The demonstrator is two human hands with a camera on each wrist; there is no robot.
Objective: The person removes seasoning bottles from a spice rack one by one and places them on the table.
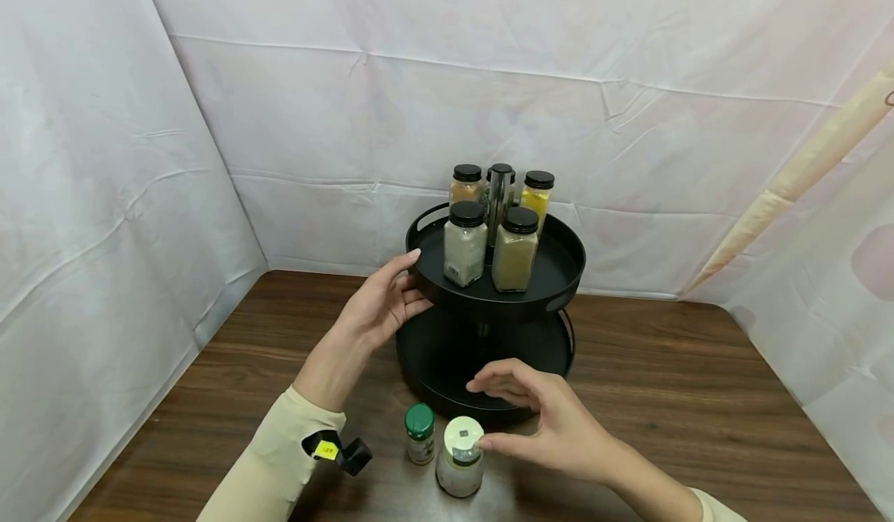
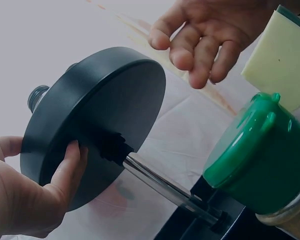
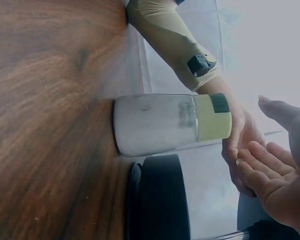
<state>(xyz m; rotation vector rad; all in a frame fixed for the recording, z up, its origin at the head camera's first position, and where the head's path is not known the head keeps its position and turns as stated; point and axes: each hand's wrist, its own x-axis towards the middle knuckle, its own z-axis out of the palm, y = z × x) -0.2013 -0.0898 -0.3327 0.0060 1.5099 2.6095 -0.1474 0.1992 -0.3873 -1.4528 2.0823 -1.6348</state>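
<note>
Pale-grn-lid jar [image 1: 459, 479]: upright on tbl [image 1: 663, 382], nr front edge of lower tray [image 1: 436, 403], just beside grn-cap shaker [image 1: 421, 447], also upright. Contents whitish. R. hand [image 1: 548, 417] at jar's lid: thumb and fingers spread apart, loosely bent, nothing held; rt wrist view shows gap betw. hand and lid.

Upper tray [image 1: 482, 302] of blk 2-tier stand: L. hand [image 1: 377, 309] grips it at L. side, fingers clamped on rim, thumb up top, other fingers underneath. Chrome post [image 1: 499, 216] w/ blk cap rises thru ctr.

On upper tray, around post, 5 blk-lid jars, all upright: front L. jar [image 1: 465, 252], whitish contents; front R. jar [image 1: 515, 262], tan; rear L. jar [image 1: 465, 189], orange-tan; rear R. jar [image 1: 537, 198], yellow; fifth partly hidden behind post, contents unclear.

Outer items: small blk cam. [image 1: 355, 457] strapped at L. sleeve [image 1: 268, 448]; white cloth [image 1: 419, 111] behind and at sides, creased.
</note>
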